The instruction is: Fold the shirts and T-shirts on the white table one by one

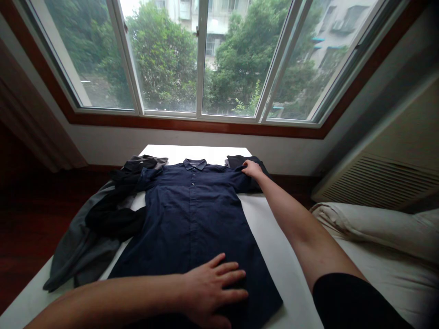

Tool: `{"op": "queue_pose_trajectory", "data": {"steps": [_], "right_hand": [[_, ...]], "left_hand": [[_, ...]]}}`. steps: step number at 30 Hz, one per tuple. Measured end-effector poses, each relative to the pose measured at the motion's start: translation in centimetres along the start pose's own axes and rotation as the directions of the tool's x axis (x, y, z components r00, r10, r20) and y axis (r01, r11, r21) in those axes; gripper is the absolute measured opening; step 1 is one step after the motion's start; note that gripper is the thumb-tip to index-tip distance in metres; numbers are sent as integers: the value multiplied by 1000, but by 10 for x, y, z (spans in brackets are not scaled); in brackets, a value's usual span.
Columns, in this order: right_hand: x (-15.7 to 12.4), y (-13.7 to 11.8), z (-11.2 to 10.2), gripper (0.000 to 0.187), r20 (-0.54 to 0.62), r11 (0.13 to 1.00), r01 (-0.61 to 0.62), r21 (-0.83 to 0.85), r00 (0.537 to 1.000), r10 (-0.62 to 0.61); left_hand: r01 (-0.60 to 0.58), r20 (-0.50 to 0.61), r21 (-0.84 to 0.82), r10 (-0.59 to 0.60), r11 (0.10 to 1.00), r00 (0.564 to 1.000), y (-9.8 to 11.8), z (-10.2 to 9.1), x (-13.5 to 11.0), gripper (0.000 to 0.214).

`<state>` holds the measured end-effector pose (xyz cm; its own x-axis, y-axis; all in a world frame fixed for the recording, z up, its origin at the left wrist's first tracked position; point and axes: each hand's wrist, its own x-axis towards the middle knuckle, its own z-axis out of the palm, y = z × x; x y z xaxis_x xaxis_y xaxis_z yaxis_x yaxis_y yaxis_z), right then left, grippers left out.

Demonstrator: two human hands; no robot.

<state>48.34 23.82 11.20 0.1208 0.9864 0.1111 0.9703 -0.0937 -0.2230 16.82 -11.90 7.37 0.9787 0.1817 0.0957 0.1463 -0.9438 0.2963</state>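
A navy short-sleeved shirt (192, 210) lies spread front side up, its collar toward the window. My left hand (214, 290) rests flat on the lower part of the shirt with its fingers spread. Up at the sleeve on the right side, my right hand (252, 169) pinches the fabric near the sleeve's edge. Just behind that hand, partly covered by the sleeve, is a stack of dark folded clothes (236, 160). The shirt's bottom hem is partly hidden by my left arm.
Under the shirt is a white table (264, 228). Black and grey garments (113, 214) lie heaped along its left side. A bed with a pale rolled cover (373, 224) stands at the right. Beyond the table are a wall and a wide window (199, 59).
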Motion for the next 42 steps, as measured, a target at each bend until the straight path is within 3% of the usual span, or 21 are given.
{"op": "queue_pose_trajectory", "data": {"steps": [3, 7, 10, 13, 15, 19, 22, 24, 27, 29, 32, 34, 36, 39, 42], "right_hand": [[-3, 0, -1, 39, -85, 1000, -8, -8, 996, 7], [-14, -4, 4, 39, -144, 990, -46, -137, 989, 26], [-20, -23, 17, 41, -144, 975, 112, -194, 979, -141], [-22, -56, 40, 46, -16, 929, 348, -125, 935, -353], [-21, -77, 60, 53, 49, 911, 406, -73, 914, -403], [-18, -97, 98, 63, 143, 953, 298, -53, 947, -288], [-13, -94, 115, 69, 211, 974, 221, -48, 955, -206], [-7, -90, 121, 72, 225, 977, 210, -45, 955, -195], [0, -87, 126, 72, 221, 975, 216, -41, 954, -202], [2, -87, 128, 72, 211, 975, 217, -40, 956, -204], [3, -86, 131, 72, 200, 975, 220, -42, 958, -208], [4, -85, 132, 71, 191, 974, 222, -46, 959, -210], [4, -85, 133, 71, 184, 973, 224, -48, 960, -212], [6, -84, 135, 70, 178, 972, 231, -53, 960, -218], [6, -84, 136, 69, 174, 972, 229, -57, 961, -216]], "left_hand": [[-68, -19, 88, 70, 994, 997, 24, 9, -12, 56], [-88, -79, 247, 111, 965, 991, 27, 22, -18, 50], [-93, -123, 379, 150, 921, 981, 23, 35, -17, 48], [-82, -143, 448, 162, 890, 976, 21, 49, -15, 49], [-77, -148, 448, 159, 891, 976, 22, 52, -14, 48], [-49, -115, 312, 89, 949, 989, 7, 30, -17, 51], [188, -150, 176, -162, 966, 975, -41, 0, -27, 72], [415, -221, 160, -378, 895, 899, -89, -19, -39, 63], [710, -359, 178, -627, 681, 691, -169, -47, -67, 52], [870, -481, 163, -732, 465, 482, -215, -68, -93, 47], [993, -631, 51, -767, 106, 115, -264, -97, -141, 56], [998, -629, -26, -775, -56, -60, -284, -108, -172, 63], [991, -571, -87, -810, -105, -136, -298, -112, -196, 57], [976, -551, -216, -821, -32, -149, -311, -115, -218, 40], [927, -585, -376, -776, 2, -235, -319, -121, -229, 36]]}}
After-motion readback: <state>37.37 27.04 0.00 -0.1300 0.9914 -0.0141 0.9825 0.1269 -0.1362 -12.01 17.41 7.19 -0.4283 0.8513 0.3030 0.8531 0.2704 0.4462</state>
